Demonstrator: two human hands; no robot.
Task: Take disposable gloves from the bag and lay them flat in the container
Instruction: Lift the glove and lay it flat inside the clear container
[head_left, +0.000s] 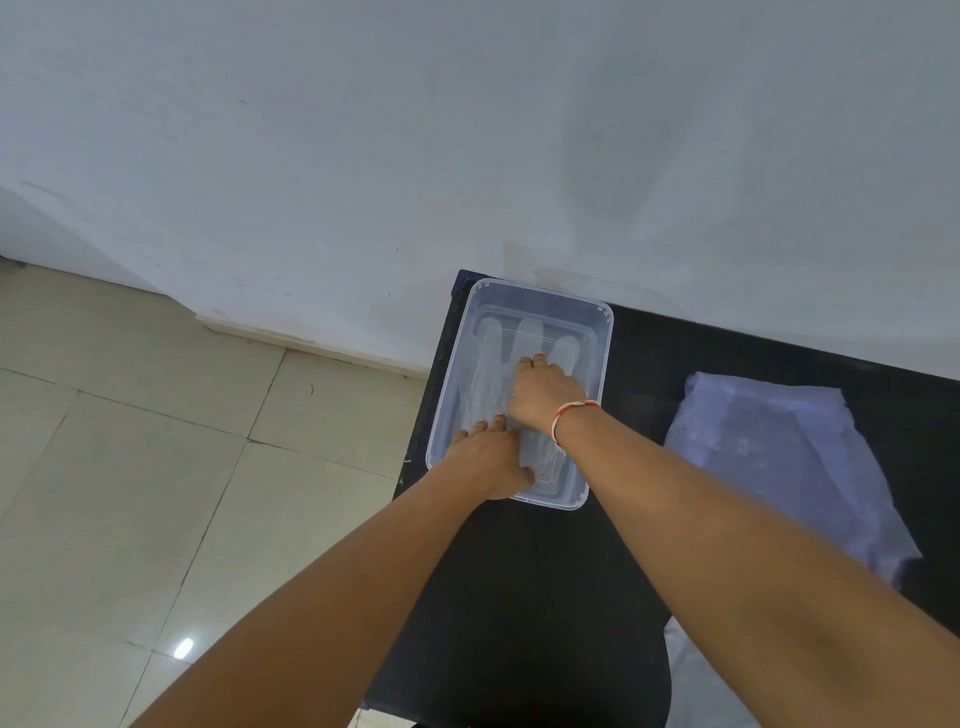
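A clear rectangular plastic container (597, 358) stands at the far left corner of a black table. Inside it lies a see-through disposable glove (493, 353), spread out with its fingers pointing away from me. My left hand (488, 457) presses flat on the glove's cuff end at the container's near side. My right hand (543, 392), with a red-and-white thread band at the wrist, presses on the glove's palm with its fingers down. To the right on the table lies the clear plastic bag (779, 457) of gloves.
The black table (649, 374) stands against a white wall (467, 156). Its left edge runs just beside the container, with a tiled floor (156, 467) below. Another piece of clear plastic (696, 686) lies at the near right.
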